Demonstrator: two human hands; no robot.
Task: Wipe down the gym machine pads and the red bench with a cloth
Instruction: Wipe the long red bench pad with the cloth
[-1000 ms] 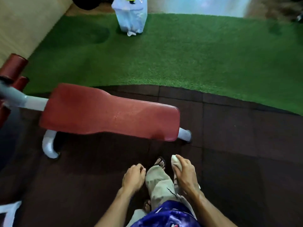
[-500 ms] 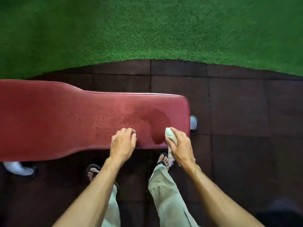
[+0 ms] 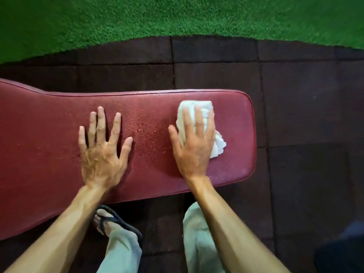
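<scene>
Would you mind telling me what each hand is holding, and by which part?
The right hand presses flat on top of the bunched white cloth on the red bench; the left hand holds nothing.

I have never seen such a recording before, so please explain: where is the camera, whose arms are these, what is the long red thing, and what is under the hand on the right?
The camera sits on the person's head and looks down, so the two bare arms are the person's own; there is no robot. The long red thing is a padded gym bench, standing on dark floor tiles beside green artificial grass. The left hand lies flat on the bench with spread fingers and holds nothing. The right hand presses a crumpled white cloth onto the bench near its rounded end. Small droplets speckle the red surface between the hands. Below, you see light trousers and a foot in a black sandal.
</scene>
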